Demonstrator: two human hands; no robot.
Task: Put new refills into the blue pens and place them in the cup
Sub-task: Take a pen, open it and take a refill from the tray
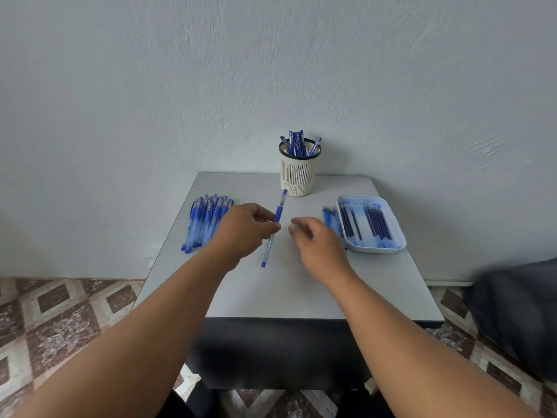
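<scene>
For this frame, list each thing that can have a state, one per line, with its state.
Left hand: pinches one blue pen.
Held pen: tilted, lifted, tip toward the cup.
Right hand: fingers loosely curled, holding nothing.
Cup: upright, several pens standing in it.
Pen pile: lying flat, left of the hands.
Tray: holds refills lying flat.
Loose refills: on the table beside the tray.

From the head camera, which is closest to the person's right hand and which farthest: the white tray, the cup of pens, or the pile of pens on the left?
From the right hand:
1. White tray, just to its right.
2. Cup, behind it by the wall.
3. Pile of pens, across the table beyond the left hand.
</scene>
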